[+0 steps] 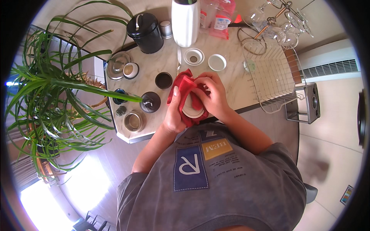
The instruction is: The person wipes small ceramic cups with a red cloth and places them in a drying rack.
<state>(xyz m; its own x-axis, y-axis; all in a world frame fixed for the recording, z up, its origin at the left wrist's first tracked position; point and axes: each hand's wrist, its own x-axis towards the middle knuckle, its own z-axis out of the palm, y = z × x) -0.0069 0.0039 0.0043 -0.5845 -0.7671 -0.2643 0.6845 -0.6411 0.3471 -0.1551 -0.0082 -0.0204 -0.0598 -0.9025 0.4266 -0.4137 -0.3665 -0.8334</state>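
Note:
My left hand (174,111) holds a pale, round-rimmed vessel (192,111) from the left, with a red cloth (182,86) wrapped about it. On the other side, my right hand (210,93) pinches the cloth at the vessel with bent fingers. Both are over the near edge of the marble-look table. Left of them lie a dark round lid with a knob (150,102) and a small dark cup (163,80). Beyond the hands stand a white cup with a wide rim (194,57) and a white bowl (217,62). A knife (179,59) lies near the white cup.
A wire dish rack (270,75) and a stand of stemmed glasses (281,31) are at right. A black canister (145,33) and white vase (186,23) stand at the back. Glass jars (135,121) and a leafy plant (43,83) are at left.

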